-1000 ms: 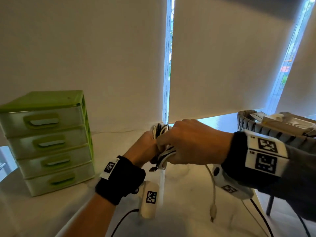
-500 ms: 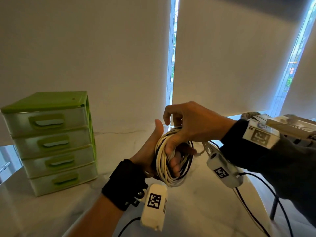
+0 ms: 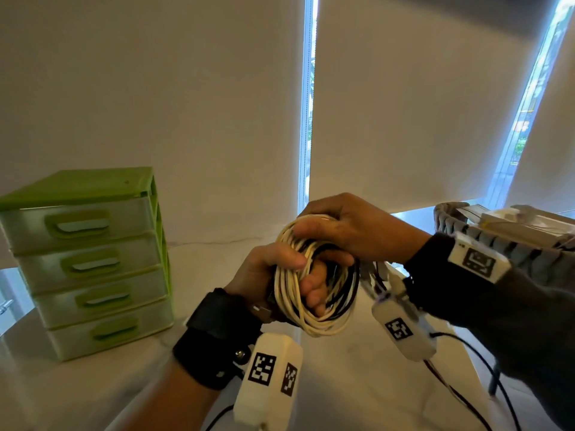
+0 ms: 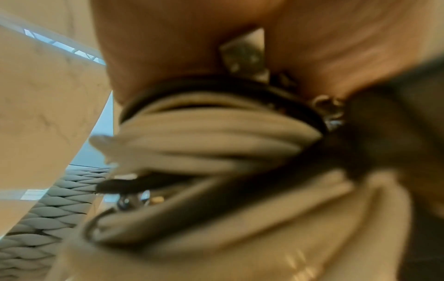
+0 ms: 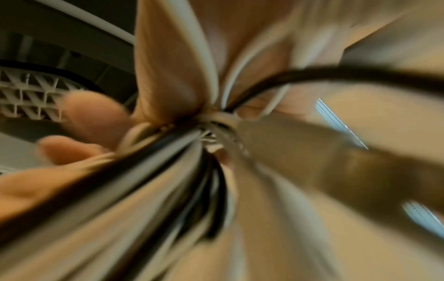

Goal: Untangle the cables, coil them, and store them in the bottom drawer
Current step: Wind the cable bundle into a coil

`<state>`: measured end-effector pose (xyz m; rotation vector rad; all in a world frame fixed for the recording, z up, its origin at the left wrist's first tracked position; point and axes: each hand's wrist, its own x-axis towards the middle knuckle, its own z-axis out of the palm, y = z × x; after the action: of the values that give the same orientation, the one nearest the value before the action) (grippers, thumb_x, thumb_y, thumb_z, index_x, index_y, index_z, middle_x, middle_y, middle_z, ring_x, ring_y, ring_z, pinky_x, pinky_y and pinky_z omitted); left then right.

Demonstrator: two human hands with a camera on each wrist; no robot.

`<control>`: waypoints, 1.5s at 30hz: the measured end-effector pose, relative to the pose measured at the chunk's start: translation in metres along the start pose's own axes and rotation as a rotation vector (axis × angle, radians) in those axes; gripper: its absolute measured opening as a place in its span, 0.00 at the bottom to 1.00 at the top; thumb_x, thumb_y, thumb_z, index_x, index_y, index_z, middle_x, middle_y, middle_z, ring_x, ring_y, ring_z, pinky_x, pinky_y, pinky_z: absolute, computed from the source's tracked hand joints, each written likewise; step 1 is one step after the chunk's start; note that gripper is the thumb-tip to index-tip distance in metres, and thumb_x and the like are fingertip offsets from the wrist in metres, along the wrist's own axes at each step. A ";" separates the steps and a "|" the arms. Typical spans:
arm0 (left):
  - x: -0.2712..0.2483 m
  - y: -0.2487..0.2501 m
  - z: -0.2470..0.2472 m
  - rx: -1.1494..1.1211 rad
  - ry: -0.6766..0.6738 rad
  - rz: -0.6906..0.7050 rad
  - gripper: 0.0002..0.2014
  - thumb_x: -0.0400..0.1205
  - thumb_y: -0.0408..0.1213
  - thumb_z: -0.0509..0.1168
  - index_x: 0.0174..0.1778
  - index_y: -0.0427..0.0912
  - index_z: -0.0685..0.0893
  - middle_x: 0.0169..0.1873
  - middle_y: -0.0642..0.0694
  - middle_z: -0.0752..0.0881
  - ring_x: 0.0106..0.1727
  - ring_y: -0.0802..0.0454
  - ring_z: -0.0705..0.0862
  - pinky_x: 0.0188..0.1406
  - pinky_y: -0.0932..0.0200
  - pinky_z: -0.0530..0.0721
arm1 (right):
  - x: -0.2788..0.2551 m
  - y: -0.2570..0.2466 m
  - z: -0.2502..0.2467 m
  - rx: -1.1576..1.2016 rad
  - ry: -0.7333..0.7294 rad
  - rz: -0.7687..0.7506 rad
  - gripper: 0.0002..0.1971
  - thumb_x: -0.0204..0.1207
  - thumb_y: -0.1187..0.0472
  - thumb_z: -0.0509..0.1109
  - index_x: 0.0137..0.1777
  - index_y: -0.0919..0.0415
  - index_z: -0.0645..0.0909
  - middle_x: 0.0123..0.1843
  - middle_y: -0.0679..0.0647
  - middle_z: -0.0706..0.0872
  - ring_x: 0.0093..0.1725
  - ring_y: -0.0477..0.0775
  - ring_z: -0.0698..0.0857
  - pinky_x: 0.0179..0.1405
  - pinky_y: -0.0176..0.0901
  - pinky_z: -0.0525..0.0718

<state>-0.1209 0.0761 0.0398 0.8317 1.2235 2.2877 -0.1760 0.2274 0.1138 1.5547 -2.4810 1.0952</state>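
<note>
A coil of white and black cables (image 3: 314, 306) hangs in the air over the table, between both hands. My left hand (image 3: 273, 269) grips its left side, fingers through the loop and thumb over the strands. My right hand (image 3: 348, 231) clasps the top of the coil from above, thumb hooked under. Both wrist views are blurred: the left wrist view shows the white and black strands of the coil (image 4: 211, 136) against the palm, and the coil (image 5: 168, 161) fans out in the right wrist view. The green drawer unit (image 3: 90, 262) stands at the left, its bottom drawer (image 3: 112, 332) closed.
A grey woven basket (image 3: 497, 244) with flat boxes sits at the right edge of the white marble table (image 3: 357, 384). Black cords trail off the table's right side. Drawn blinds stand behind.
The right hand has come down from above the coil and now clasps its top. The coil has risen slightly and sits tighter between both hands.
</note>
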 end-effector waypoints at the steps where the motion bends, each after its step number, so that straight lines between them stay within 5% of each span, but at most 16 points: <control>1: 0.000 0.001 0.000 -0.010 -0.004 0.018 0.31 0.68 0.36 0.72 0.61 0.19 0.73 0.26 0.42 0.83 0.29 0.47 0.84 0.37 0.52 0.86 | -0.004 0.001 0.003 0.052 0.010 0.023 0.26 0.70 0.35 0.67 0.44 0.59 0.86 0.31 0.50 0.86 0.34 0.45 0.83 0.42 0.40 0.82; 3: 0.000 0.002 0.003 -0.009 0.003 0.037 0.22 0.69 0.37 0.71 0.54 0.25 0.82 0.26 0.43 0.83 0.30 0.48 0.85 0.38 0.52 0.86 | -0.010 0.002 0.010 0.156 0.017 0.079 0.29 0.70 0.34 0.61 0.42 0.63 0.84 0.22 0.48 0.78 0.28 0.45 0.79 0.36 0.35 0.79; 5: 0.000 0.001 0.006 -0.008 0.024 0.038 0.18 0.68 0.38 0.72 0.49 0.30 0.83 0.26 0.44 0.83 0.30 0.49 0.85 0.38 0.53 0.87 | -0.013 -0.001 0.013 0.204 0.045 0.101 0.26 0.71 0.34 0.58 0.35 0.55 0.84 0.21 0.47 0.76 0.26 0.42 0.77 0.34 0.31 0.77; 7: 0.001 -0.001 0.008 -0.028 0.038 0.048 0.16 0.67 0.37 0.72 0.47 0.33 0.82 0.25 0.44 0.82 0.30 0.49 0.85 0.38 0.53 0.87 | -0.011 -0.001 0.012 0.223 0.087 0.124 0.32 0.74 0.33 0.53 0.30 0.61 0.81 0.23 0.50 0.77 0.27 0.43 0.77 0.34 0.29 0.78; 9: 0.002 -0.001 0.008 -0.035 0.040 0.068 0.14 0.67 0.37 0.72 0.45 0.35 0.81 0.27 0.44 0.83 0.32 0.48 0.86 0.41 0.52 0.87 | -0.008 0.000 0.013 0.255 0.107 0.147 0.37 0.78 0.34 0.49 0.33 0.71 0.77 0.27 0.57 0.77 0.30 0.48 0.77 0.35 0.29 0.79; 13: -0.002 0.001 0.008 -0.001 0.052 0.060 0.11 0.67 0.35 0.71 0.43 0.38 0.81 0.37 0.41 0.89 0.42 0.44 0.89 0.49 0.49 0.86 | -0.005 -0.002 0.014 0.285 0.124 0.116 0.36 0.82 0.38 0.49 0.39 0.73 0.79 0.32 0.63 0.81 0.32 0.48 0.81 0.37 0.25 0.80; 16: -0.002 0.001 0.010 -0.004 0.062 0.063 0.11 0.67 0.34 0.72 0.44 0.38 0.82 0.34 0.43 0.88 0.38 0.46 0.89 0.47 0.50 0.87 | -0.002 0.000 0.018 0.286 0.167 0.075 0.38 0.79 0.36 0.51 0.37 0.77 0.77 0.31 0.70 0.78 0.31 0.53 0.78 0.40 0.38 0.80; 18: -0.001 0.001 0.009 -0.011 0.071 0.068 0.12 0.67 0.34 0.72 0.45 0.37 0.83 0.31 0.45 0.85 0.34 0.49 0.87 0.44 0.52 0.87 | 0.000 0.000 0.023 0.269 0.288 0.043 0.36 0.78 0.37 0.55 0.28 0.74 0.71 0.25 0.62 0.70 0.26 0.53 0.70 0.33 0.42 0.74; 22: 0.000 0.000 0.006 -0.034 0.024 0.056 0.12 0.68 0.35 0.71 0.46 0.37 0.82 0.30 0.47 0.86 0.34 0.51 0.87 0.46 0.54 0.87 | 0.002 -0.002 0.034 0.258 0.414 0.018 0.31 0.80 0.41 0.56 0.23 0.65 0.69 0.22 0.56 0.66 0.24 0.50 0.67 0.28 0.41 0.69; 29: -0.001 0.000 0.007 -0.087 -0.047 0.112 0.17 0.70 0.33 0.68 0.53 0.30 0.81 0.31 0.44 0.87 0.35 0.49 0.87 0.47 0.52 0.86 | 0.010 -0.002 0.033 0.282 0.389 -0.061 0.36 0.81 0.39 0.55 0.25 0.73 0.66 0.22 0.57 0.66 0.25 0.55 0.67 0.29 0.46 0.70; 32: -0.001 0.002 0.011 -0.124 -0.030 0.140 0.26 0.69 0.32 0.70 0.62 0.27 0.74 0.28 0.43 0.85 0.33 0.48 0.86 0.46 0.52 0.87 | 0.012 -0.005 0.029 0.341 0.357 -0.067 0.34 0.82 0.41 0.52 0.24 0.70 0.65 0.20 0.54 0.67 0.24 0.50 0.68 0.29 0.35 0.72; 36: 0.000 0.001 0.018 -0.141 0.078 0.176 0.31 0.66 0.34 0.72 0.65 0.25 0.79 0.27 0.47 0.83 0.32 0.51 0.84 0.46 0.55 0.87 | 0.013 -0.002 0.023 0.318 0.351 0.106 0.37 0.86 0.43 0.42 0.36 0.73 0.79 0.23 0.51 0.77 0.25 0.41 0.76 0.28 0.20 0.72; 38: 0.002 -0.002 0.020 -0.186 0.131 0.206 0.32 0.63 0.34 0.74 0.64 0.27 0.82 0.27 0.48 0.83 0.32 0.52 0.85 0.46 0.56 0.87 | 0.013 0.005 0.022 0.340 0.285 0.190 0.37 0.85 0.38 0.41 0.38 0.64 0.83 0.25 0.45 0.83 0.27 0.37 0.81 0.32 0.24 0.77; 40: 0.003 -0.003 0.022 -0.245 0.168 0.235 0.36 0.60 0.34 0.76 0.66 0.28 0.78 0.28 0.47 0.84 0.31 0.51 0.86 0.44 0.57 0.87 | 0.010 0.011 0.022 0.483 0.216 0.291 0.35 0.84 0.36 0.45 0.31 0.56 0.84 0.24 0.44 0.84 0.26 0.38 0.82 0.33 0.33 0.81; 42: 0.001 0.001 0.017 -0.336 0.207 0.276 0.39 0.58 0.33 0.77 0.67 0.32 0.75 0.30 0.44 0.88 0.32 0.51 0.87 0.44 0.57 0.88 | 0.004 0.016 0.024 0.638 0.128 0.302 0.31 0.83 0.38 0.51 0.28 0.51 0.85 0.27 0.44 0.86 0.27 0.39 0.84 0.32 0.32 0.80; 45: -0.001 0.004 0.016 -0.343 0.228 0.324 0.31 0.64 0.36 0.74 0.65 0.32 0.82 0.46 0.41 0.91 0.38 0.54 0.89 0.53 0.61 0.86 | -0.003 0.019 0.029 0.737 0.104 0.251 0.25 0.77 0.42 0.61 0.50 0.67 0.83 0.42 0.52 0.90 0.44 0.49 0.88 0.43 0.39 0.85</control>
<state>-0.1093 0.0826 0.0501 0.6952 0.7838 2.8136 -0.1802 0.2183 0.0807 1.2326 -2.3677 2.2502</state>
